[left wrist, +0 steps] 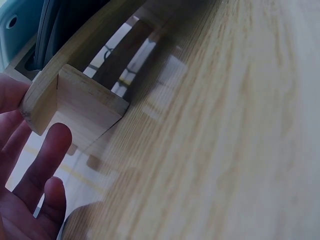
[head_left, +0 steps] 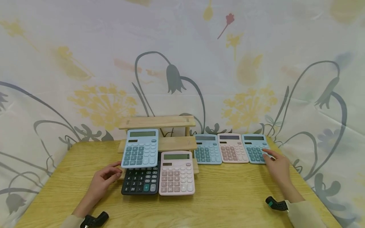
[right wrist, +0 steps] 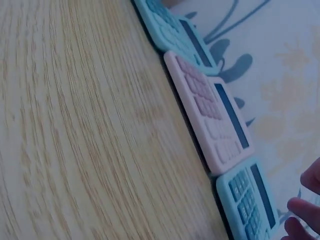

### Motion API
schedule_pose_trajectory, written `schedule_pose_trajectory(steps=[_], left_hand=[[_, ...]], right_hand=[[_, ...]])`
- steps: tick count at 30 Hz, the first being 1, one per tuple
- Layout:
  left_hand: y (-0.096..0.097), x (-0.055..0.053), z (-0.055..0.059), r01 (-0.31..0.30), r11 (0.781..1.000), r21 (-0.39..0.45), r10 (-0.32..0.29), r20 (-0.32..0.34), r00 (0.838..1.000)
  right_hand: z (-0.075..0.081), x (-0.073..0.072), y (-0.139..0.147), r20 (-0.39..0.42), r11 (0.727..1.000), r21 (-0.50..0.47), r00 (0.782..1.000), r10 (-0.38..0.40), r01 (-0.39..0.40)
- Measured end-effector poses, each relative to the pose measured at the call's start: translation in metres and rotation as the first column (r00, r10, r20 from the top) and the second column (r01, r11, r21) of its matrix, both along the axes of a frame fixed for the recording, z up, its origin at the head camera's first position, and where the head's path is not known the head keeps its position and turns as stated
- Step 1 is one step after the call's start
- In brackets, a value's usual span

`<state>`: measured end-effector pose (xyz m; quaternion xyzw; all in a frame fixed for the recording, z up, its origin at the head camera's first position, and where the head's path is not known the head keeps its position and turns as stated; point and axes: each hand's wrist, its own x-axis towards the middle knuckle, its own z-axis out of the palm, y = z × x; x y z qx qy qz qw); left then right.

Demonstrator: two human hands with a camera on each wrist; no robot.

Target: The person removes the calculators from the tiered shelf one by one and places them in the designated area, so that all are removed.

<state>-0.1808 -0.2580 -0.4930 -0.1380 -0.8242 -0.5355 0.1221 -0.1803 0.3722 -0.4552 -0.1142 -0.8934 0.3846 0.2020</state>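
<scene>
My left hand [head_left: 104,179] is at the left end of a stepped wooden rack [head_left: 159,122], beside a black calculator [head_left: 139,182]. In the left wrist view its fingers [left wrist: 47,150] are loosely bent by the rack's wooden end [left wrist: 87,92]; one finger seems to touch the wood. A blue calculator [head_left: 141,148] leans on the rack above the black one, partly covering it. Next to them a pink calculator [head_left: 176,174] leans too. My right hand [head_left: 276,166] has its fingertips at the right side of another blue calculator [head_left: 253,148]; contact is unclear.
To the right of the rack, a blue calculator [head_left: 207,148] and a pink calculator [head_left: 232,148] stand in a row with the rightmost blue one. All are on a wooden table [head_left: 222,196] before a flower-patterned cloth [head_left: 182,63].
</scene>
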Motion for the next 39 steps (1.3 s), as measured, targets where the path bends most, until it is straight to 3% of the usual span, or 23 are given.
schedule_pose_trajectory(steps=[9,15,26,39], left_hand=[[0.0,0.001,0.0,-0.003,1.0,-0.005,0.003,0.0,1.0],[-0.001,-0.001,-0.001,0.002,1.0,-0.005,-0.002,-0.015,1.0],[-0.001,0.002,0.001,0.007,1.0,0.001,-0.007,-0.012,1.0],[-0.001,0.002,0.001,0.009,1.0,0.012,-0.009,-0.02,1.0]], right_hand=[[0.017,0.003,-0.038,0.011,0.994,-0.035,0.995,0.102,-0.102],[0.025,0.007,-0.065,-0.003,0.975,-0.085,0.979,0.206,-0.205],[0.028,0.012,-0.117,-0.039,0.915,-0.166,0.93,0.365,-0.367],[0.03,0.019,-0.184,-0.128,0.814,-0.183,0.834,0.537,-0.552]])
